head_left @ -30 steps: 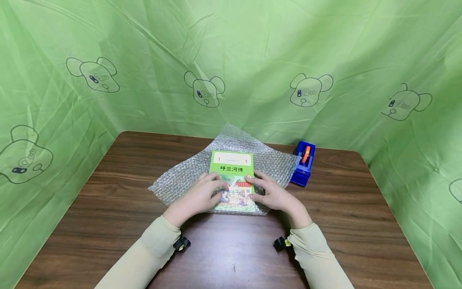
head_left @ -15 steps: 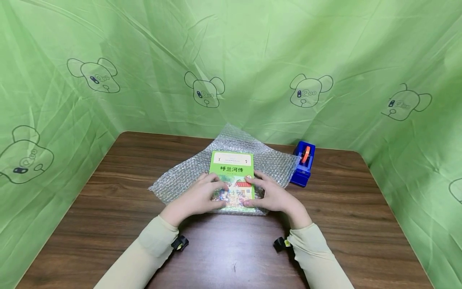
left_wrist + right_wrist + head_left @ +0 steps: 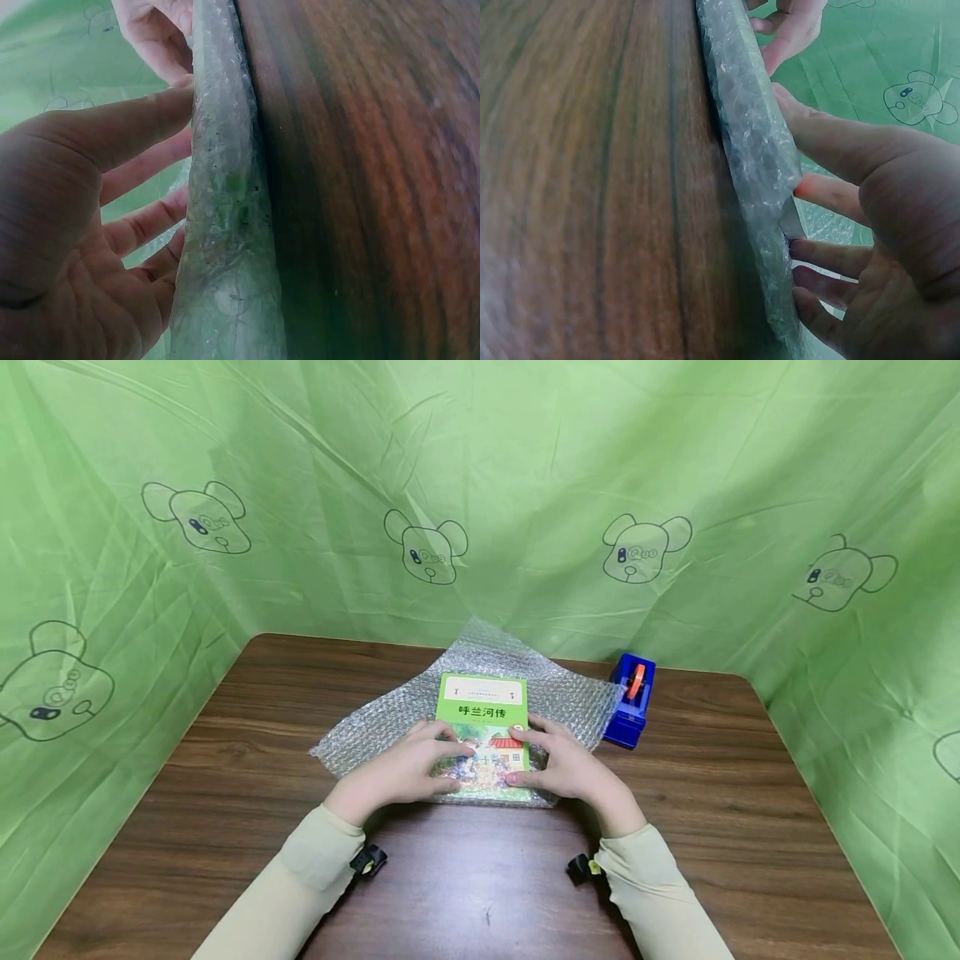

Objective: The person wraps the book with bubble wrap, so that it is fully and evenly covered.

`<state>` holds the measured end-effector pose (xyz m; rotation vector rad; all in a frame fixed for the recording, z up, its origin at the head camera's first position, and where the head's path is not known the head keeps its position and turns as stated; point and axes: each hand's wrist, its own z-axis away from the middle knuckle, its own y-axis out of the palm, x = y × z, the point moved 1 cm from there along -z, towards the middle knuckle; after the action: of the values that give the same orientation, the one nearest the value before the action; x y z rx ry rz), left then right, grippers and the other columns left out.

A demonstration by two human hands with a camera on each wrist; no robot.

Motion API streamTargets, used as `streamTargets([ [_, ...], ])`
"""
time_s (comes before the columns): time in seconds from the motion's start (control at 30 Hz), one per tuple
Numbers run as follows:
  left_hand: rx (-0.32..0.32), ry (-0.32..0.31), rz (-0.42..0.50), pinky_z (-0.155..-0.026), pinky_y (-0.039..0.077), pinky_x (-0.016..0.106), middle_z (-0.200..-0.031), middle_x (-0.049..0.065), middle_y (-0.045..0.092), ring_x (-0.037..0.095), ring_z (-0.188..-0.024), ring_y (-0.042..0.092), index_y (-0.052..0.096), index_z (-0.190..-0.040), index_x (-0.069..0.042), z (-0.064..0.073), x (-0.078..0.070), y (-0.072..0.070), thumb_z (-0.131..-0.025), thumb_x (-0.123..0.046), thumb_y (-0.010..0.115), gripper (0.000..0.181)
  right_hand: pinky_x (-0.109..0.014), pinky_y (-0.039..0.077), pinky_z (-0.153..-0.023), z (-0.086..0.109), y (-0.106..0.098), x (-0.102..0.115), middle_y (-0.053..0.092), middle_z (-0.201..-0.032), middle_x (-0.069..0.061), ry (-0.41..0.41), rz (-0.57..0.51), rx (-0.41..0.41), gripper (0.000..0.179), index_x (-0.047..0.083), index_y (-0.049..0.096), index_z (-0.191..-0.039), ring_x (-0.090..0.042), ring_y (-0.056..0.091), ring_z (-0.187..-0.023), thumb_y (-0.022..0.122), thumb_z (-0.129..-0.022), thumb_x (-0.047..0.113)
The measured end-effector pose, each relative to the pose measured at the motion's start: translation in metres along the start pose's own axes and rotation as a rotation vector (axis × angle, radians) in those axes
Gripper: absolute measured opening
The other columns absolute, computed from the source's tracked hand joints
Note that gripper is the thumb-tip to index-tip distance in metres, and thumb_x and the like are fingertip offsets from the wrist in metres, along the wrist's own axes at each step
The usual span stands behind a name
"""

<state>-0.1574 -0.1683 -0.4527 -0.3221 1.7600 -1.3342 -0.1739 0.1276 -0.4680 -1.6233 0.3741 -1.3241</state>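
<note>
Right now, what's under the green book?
Bubble wrap, sticking out from under the book on both sides, and the table below. What's right beneath the book's middle is covered, so I can't see it.

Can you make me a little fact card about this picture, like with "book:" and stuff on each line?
Book: green cover with a picture, lying flat
Bubble wrap: under the book, spreading out left, right and behind
Left hand: rests at the book's lower left
Right hand: rests at the book's lower right
Tape dispenser: blue, with an orange ring, by the wrap's right corner
Table: brown, wood-grained
Background: green cloth with animal faces
</note>
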Motion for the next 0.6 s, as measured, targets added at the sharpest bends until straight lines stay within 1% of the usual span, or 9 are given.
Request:
streamTargets([
  [0.17,0.004,0.0,0.005,-0.113,0.048,0.057,-0.133,0.008,0.064,0.033,-0.127,0.056,0.074,-0.144,-0.014,0.0007,-0.001,-0.0012,-0.093,-0.027,0.089,0.054,-0.075,0.018,-0.127,-0.001,0.0015,-0.0003,0.022,-0.181,-0.016,-0.047,0.026,-0.047,0.083,0.013,0.065,-0.154,-0.054,0.02,-0.162,0.096,-0.083,0.045],
  [0.23,0.007,-0.001,0.01,-0.113,0.048,0.057,-0.134,0.008,0.064,0.034,-0.127,0.056,0.074,-0.144,-0.014,0.0013,-0.0018,-0.0022,-0.093,-0.026,0.089,0.054,-0.074,0.015,-0.128,-0.0015,0.002,-0.0005,0.022,-0.181,-0.014,-0.072,0.04,-0.057,0.084,0.011,0.066,-0.153,-0.052,0.019,-0.163,0.097,-0.083,0.045],
  [0.33,0.009,-0.001,0.008,-0.113,0.048,0.058,-0.135,0.008,0.064,0.034,-0.128,0.056,0.074,-0.144,-0.014,0.0015,-0.0013,-0.0023,-0.093,-0.026,0.088,0.054,-0.073,0.016,-0.129,-0.0022,0.0027,-0.0004,0.033,-0.177,-0.014,-0.122,0.064,-0.055,0.082,0.008,0.066,-0.151,-0.048,0.024,-0.163,0.095,-0.084,0.045],
  [0.47,0.01,-0.003,0.014,-0.112,0.049,0.057,-0.135,0.008,0.064,0.033,-0.127,0.056,0.074,-0.144,-0.015,0.0017,-0.0011,-0.0024,-0.093,-0.026,0.088,0.053,-0.071,0.024,-0.128,-0.0018,0.002,0.0003,0.05,-0.167,-0.013,-0.187,0.053,-0.029,0.072,0.012,0.066,-0.151,-0.042,0.035,-0.16,0.09,-0.091,0.043],
  [0.53,0.011,-0.007,0.02,-0.111,0.049,0.056,-0.135,0.008,0.064,0.033,-0.127,0.056,0.074,-0.144,-0.015,0.0018,-0.0014,-0.0024,-0.093,-0.025,0.088,0.054,-0.07,0.028,-0.127,-0.0002,0.0005,0.0008,0.055,-0.163,-0.013,-0.221,0.033,-0.013,0.065,0.016,0.068,-0.15,-0.041,0.039,-0.158,0.089,-0.093,0.04],
  [0.6,0.012,-0.012,0.022,-0.111,0.049,0.056,-0.135,0.008,0.064,0.032,-0.127,0.056,0.074,-0.144,-0.016,0.0018,-0.0013,-0.002,-0.093,-0.026,0.089,0.054,-0.07,0.03,-0.126,0.0017,-0.001,0.0004,0.057,-0.161,-0.013,-0.252,0.007,0.001,0.059,0.018,0.07,-0.147,-0.042,0.041,-0.157,0.088,-0.094,0.036],
])
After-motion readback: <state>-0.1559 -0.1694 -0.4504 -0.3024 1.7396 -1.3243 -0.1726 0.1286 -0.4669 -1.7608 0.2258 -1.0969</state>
